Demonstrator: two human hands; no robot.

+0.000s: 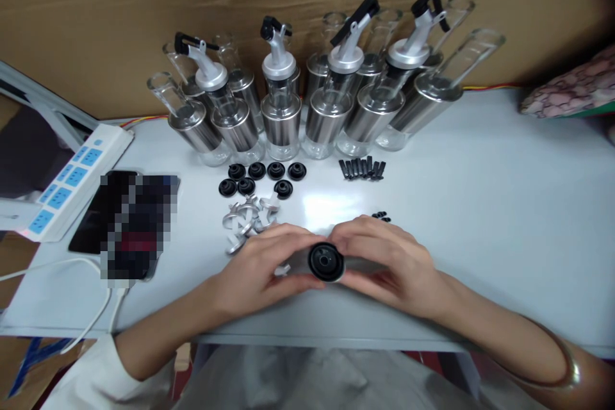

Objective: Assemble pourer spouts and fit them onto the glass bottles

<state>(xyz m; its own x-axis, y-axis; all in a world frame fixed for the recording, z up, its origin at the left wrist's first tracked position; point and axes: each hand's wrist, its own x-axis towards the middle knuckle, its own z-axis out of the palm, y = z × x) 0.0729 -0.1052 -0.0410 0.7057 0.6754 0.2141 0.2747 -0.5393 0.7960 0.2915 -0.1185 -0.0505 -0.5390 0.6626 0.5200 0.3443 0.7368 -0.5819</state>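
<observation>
Both my hands meet over the near middle of the white table [480,205]. My left hand [262,266] and my right hand [384,262] together pinch a round black rubber seal set in a silver cap [326,262]. Just behind my left hand lies a pile of silver metal spout parts [245,218]. Several loose black seals [262,178] sit further back. A row of short black plugs [362,168] lies behind my right hand, with a few small black rings [380,215] near its knuckles.
Several glass-and-steel oil bottles [281,118] stand along the back by the cardboard wall, some topped with silver pourers [278,54]. A white power strip [72,182] and a phone [125,218] with a charging cable lie at the left. A patterned cloth [571,90] rests at far right.
</observation>
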